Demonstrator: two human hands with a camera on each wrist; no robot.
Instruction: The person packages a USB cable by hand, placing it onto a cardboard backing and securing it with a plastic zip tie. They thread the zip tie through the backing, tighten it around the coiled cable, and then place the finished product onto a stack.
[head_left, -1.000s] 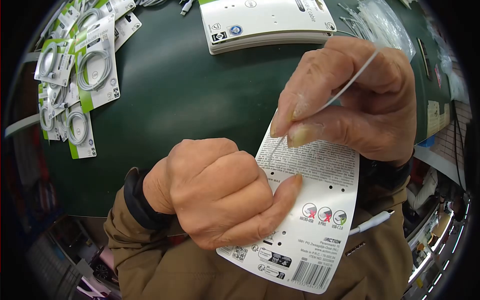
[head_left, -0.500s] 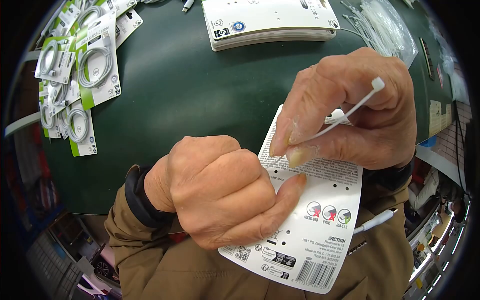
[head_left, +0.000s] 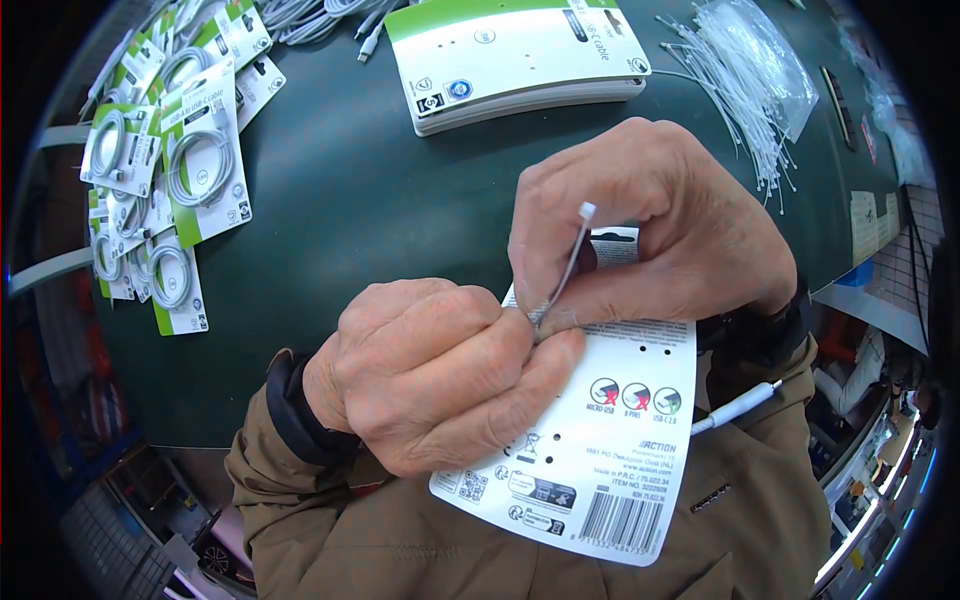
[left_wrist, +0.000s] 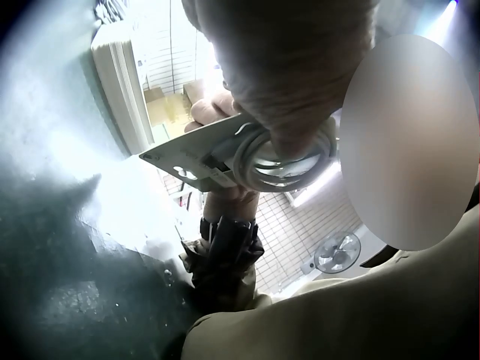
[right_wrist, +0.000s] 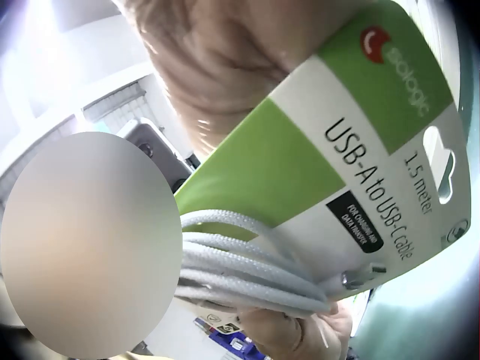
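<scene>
My left hand [head_left: 430, 380] grips a white cable package card [head_left: 610, 470], printed back upward, with its thumb lying on the card. My right hand [head_left: 660, 215] pinches a thin white cable tie [head_left: 572, 258] low down, its fingertips right at the left thumb and forefinger. The tie's square head sticks up, while its lower end is hidden between the fingers. On the card's green-and-white front, in the right wrist view, lies a coiled white braided cable [right_wrist: 255, 262]. One white cable plug [head_left: 740, 405] pokes out past the card's right edge.
A stack of cards [head_left: 520, 60] stands at the back of the dark green table [head_left: 350, 190]. Carded cables [head_left: 205, 165] lie heaped at the left. Loose cable ties [head_left: 735, 110] spread beside a clear plastic bag [head_left: 785, 70] at the back right. More cable [head_left: 320, 18] lies behind.
My right hand has moved down and left with the cable tie, its fingertips now meeting the left hand's. The tie stands steeper. My left hand still holds the card.
</scene>
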